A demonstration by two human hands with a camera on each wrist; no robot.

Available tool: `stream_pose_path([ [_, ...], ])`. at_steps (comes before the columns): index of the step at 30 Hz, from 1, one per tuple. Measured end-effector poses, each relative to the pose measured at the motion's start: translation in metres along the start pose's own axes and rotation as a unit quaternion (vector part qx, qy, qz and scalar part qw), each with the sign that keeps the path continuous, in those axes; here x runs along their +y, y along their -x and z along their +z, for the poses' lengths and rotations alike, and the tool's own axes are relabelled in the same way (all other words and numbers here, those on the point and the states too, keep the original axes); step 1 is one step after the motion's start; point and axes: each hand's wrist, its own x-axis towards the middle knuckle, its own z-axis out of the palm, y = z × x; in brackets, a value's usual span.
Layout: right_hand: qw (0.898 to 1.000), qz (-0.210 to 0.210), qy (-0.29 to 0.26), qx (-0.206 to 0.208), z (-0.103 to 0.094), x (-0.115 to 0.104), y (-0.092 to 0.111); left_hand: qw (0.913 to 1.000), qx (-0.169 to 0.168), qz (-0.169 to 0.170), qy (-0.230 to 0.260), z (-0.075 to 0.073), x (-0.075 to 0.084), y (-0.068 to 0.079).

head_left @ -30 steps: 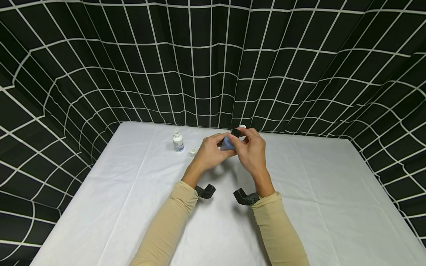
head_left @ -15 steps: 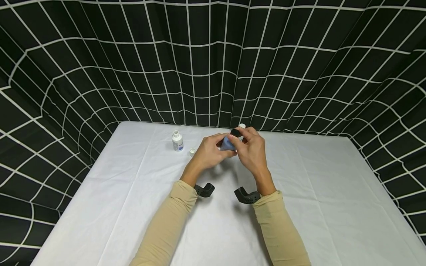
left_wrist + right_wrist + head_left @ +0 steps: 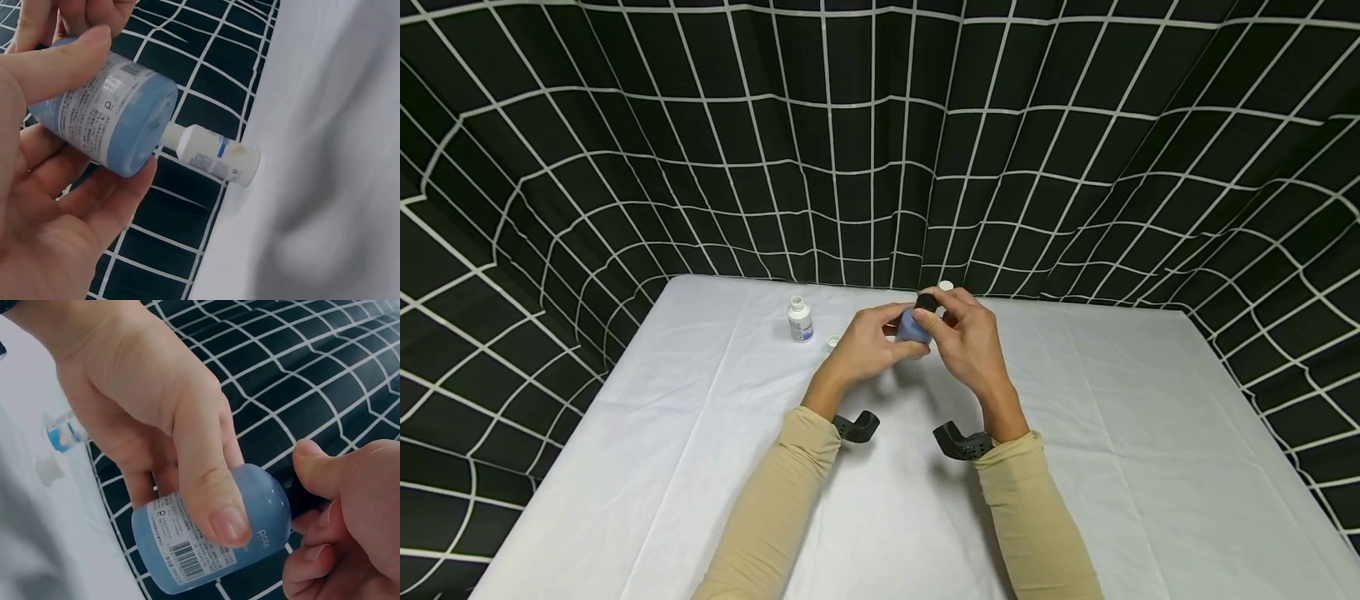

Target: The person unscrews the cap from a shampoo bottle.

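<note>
Above the far middle of the table, my left hand (image 3: 868, 340) grips the body of a translucent blue bottle (image 3: 181, 547) with a printed white label. The thumb lies across the label side. My right hand (image 3: 967, 343) pinches the bottle's black cap (image 3: 927, 302) between thumb and fingers. The bottle is held off the table, cap uppermost in the head view. In the right wrist view, the right fingers (image 3: 315, 565) hide most of the cap. Whether the cap is loose on the neck, I cannot tell.
An uncapped small white bottle (image 3: 801, 320) stands on the white tablecloth (image 3: 737, 467), left of the hands. Near it lies a small white cap (image 3: 832, 342), partly behind the left hand. Another white bottle (image 3: 215, 154) stands behind the hands. A black gridded curtain (image 3: 850, 142) surrounds the table.
Both hands and the blue bottle have shifted very slightly left. More of the black cap shows between the right fingers. The white bottles stay in place.
</note>
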Motion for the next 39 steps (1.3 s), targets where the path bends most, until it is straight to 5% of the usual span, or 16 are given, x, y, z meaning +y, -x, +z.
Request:
stream_pose_path([
  [15,0.993,0.054,-0.065,-0.081,-0.005,-0.007,0.000,0.9991,0.027,-0.013,-0.029,-0.003,0.003,-0.001],
  [20,0.998,0.036,-0.033,-0.040,-0.004,-0.007,0.000,0.9981,0.052,-0.017,-0.028,-0.001,0.008,0.000],
  [26,0.998,0.058,-0.013,0.014,-0.006,-0.006,0.001,0.9985,0.037,-0.024,-0.033,0.004,0.015,0.000],
  [39,0.998,0.066,-0.002,0.014,-0.006,-0.007,0.001,0.9967,0.046,0.003,-0.066,0.004,0.013,-0.001],
])
